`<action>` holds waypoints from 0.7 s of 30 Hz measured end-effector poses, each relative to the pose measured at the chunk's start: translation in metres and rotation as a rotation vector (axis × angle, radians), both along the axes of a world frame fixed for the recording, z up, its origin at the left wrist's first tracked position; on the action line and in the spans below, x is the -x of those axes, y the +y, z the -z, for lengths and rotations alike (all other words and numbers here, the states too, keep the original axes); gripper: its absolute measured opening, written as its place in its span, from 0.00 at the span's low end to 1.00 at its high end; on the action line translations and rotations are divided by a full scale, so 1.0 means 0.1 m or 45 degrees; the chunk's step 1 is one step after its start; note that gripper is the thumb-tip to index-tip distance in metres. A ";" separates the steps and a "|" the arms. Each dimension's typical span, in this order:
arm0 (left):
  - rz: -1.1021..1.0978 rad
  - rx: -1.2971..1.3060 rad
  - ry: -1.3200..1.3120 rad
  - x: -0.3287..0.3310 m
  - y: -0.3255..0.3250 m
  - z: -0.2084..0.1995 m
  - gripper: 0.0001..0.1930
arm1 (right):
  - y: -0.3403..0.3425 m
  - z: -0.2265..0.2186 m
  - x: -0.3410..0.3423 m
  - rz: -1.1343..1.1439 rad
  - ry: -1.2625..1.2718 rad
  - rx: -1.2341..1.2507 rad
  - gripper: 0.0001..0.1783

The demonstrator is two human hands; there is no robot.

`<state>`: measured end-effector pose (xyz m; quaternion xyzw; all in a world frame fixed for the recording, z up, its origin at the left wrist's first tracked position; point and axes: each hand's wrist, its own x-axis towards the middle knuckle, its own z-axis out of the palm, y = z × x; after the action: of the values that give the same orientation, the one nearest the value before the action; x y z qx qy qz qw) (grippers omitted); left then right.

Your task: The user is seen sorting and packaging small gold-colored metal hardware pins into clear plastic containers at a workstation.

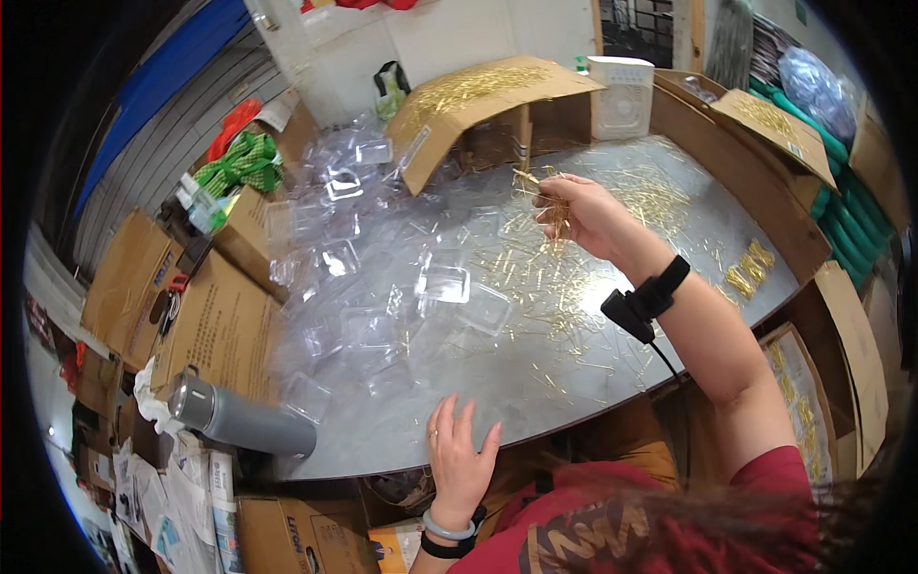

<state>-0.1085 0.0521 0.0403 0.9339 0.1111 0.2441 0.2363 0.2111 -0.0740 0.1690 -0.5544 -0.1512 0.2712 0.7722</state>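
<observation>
My right hand (585, 212) is raised over the far middle of the grey table (402, 421), its fingers closed round a bunch of thin gold wire pieces (557, 222). Some ends stick out past the fingertips. Below and around it, many loose gold wire pieces (564, 306) lie scattered on the tabletop. My left hand (461, 454) rests at the near edge with its fingers apart and nothing in it. Several clear plastic trays or lids (445, 284) spread across the left half of the table. At the right edge lies a gold bundle (749, 268).
A bent cardboard sheet (497, 81) carrying more gold pieces arches over the back. Beside it stands a white box-shaped device (622, 96). A grey bottle (239, 416) lies at the near left corner, by cardboard boxes (215, 325). An open carton (813, 373) stands at the right.
</observation>
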 end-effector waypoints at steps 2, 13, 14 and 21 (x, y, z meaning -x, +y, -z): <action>-0.053 -0.087 0.016 0.03 0.04 0.07 0.29 | 0.13 0.01 0.09 -0.085 0.008 -0.067 0.09; -0.424 -0.182 0.296 0.45 0.35 0.22 0.44 | 0.61 0.26 1.09 -0.850 -0.738 0.759 0.12; -0.450 -0.224 0.389 0.50 0.38 0.27 0.46 | 0.64 0.29 1.16 -0.928 -0.842 0.841 0.16; -0.420 -0.242 0.558 0.41 0.33 0.25 0.48 | 0.57 0.61 1.24 -0.874 -1.578 0.609 0.22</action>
<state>-0.1495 0.0848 0.0153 0.9517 0.2865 0.0812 0.0752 0.0869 -0.0170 0.1076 -0.6801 -0.6601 0.1602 0.2758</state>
